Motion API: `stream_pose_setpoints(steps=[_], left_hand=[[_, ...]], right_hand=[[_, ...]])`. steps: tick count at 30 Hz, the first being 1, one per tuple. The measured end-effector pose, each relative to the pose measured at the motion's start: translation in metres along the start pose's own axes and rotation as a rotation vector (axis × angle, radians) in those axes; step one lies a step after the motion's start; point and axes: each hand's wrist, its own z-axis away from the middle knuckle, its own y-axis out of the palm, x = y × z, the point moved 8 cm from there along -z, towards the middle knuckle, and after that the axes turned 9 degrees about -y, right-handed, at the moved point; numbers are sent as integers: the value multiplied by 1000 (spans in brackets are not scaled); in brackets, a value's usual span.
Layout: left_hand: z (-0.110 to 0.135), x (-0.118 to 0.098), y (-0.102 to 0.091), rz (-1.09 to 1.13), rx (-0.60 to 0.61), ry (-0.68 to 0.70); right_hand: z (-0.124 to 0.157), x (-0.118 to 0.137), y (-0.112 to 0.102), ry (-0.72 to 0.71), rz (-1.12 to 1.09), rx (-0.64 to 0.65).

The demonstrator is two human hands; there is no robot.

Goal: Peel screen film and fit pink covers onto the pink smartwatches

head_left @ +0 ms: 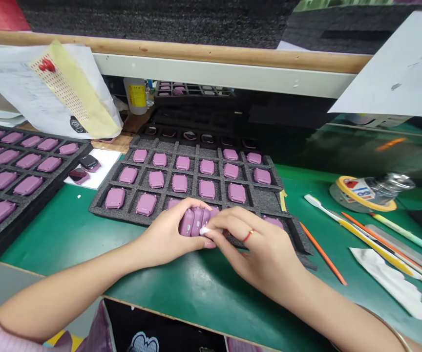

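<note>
Several purple watch cases (192, 222) stand side by side in my left hand (172, 234), its fingers and thumb wrapped round the stack. My right hand (258, 239) is closed in a pinch and presses a small white wad (205, 230), which looks like cloth or tissue, against the side of the cases. A red ring is on one of its fingers. Just behind both hands lies a dark grey foam tray (119, 215) with purple watch cases (179, 183) in its compartments. My hands hide part of its front row.
On the left sits another foam tray (64, 168) of purple cases, near two dark watch pieces (90, 163) on white paper. At right lie a toothbrush (361, 234), an orange stick (323, 254), a crumpled white cloth (392, 281) and a metal-topped bottle (367, 190). A shelf edge (211, 73) crosses above.
</note>
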Motion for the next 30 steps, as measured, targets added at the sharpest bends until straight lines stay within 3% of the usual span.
stream_pose_setpoints(steps=[4,8,11,14,18,20,25,27,30], left_hand=[[0,2,-3,25,-28,-31],[1,5,4,227,70,-71],[3,6,4,283,83,-69],[4,6,4,274,77,-57],[5,6,6,263,72,-49],[5,7,7,256,72,-51],[6,8,3,247,17,-68],[7,8,2,239,-2,-59],[9,3,-1,213,-13,-14]], right_hand=[[-4,-5,-7,-9,24,-83],[-3,-16,-32,100,50,-63],[19,-46,-68,310,226,-70],[64,-91,-101,509,490,-11],[109,-123,-120,367,638,88],[115,-125,-122,313,631,99],[70,-86,-105,303,512,18],[44,-71,-88,381,158,-46],[6,-52,-60,407,-187,-96]])
